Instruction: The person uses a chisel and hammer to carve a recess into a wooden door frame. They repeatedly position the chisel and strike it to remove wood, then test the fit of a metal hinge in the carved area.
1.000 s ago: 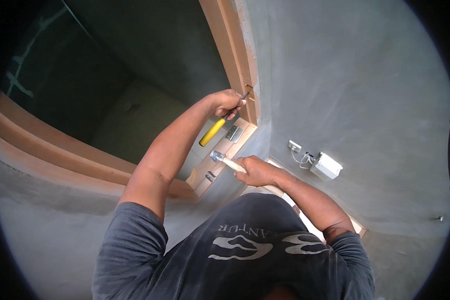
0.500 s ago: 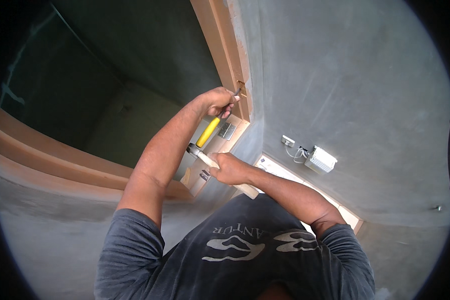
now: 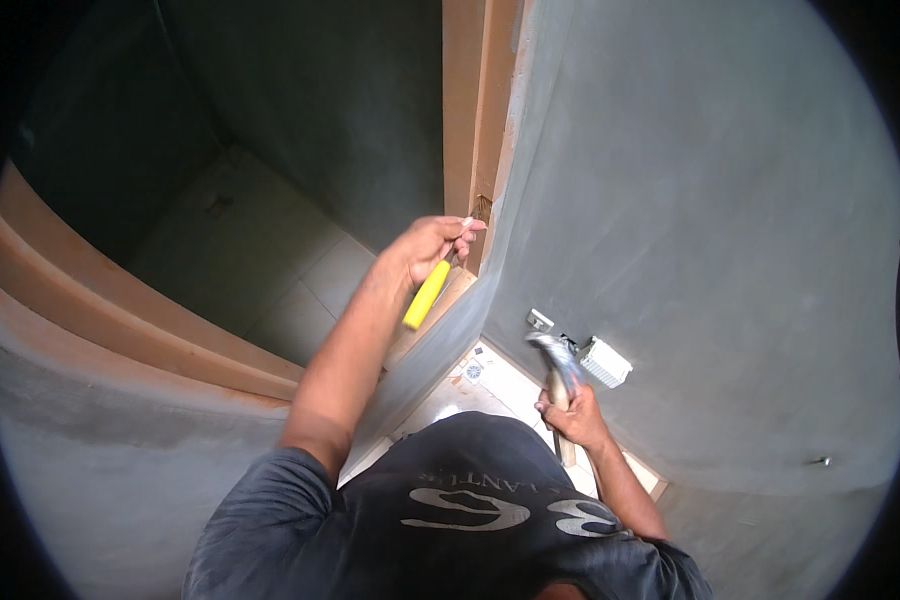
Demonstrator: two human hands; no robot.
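Note:
My left hand (image 3: pixel 428 250) is closed around the metal shank of a chisel with a yellow handle (image 3: pixel 428 296). The chisel's tip meets a small cut recess (image 3: pixel 483 207) in the wooden door frame (image 3: pixel 461 110), partly hidden by my fingers. Off to the right, my right hand (image 3: pixel 582 420) grips the pale wooden handle of a hammer (image 3: pixel 560 390). Its metal head is slightly blurred and stands well apart from the chisel.
A grey plastered wall (image 3: pixel 710 240) rises on the right, with a wall socket (image 3: pixel 540 320) and a white box (image 3: pixel 605 362) on it near the hammer. Patterned floor tiles (image 3: pixel 475 372) show below. Through the doorway lies a dim tiled floor (image 3: pixel 295 310).
My right hand has swung the hammer away from the chisel's handle end, out to the right. The chisel stays at the recess in my left hand. The view has shifted.

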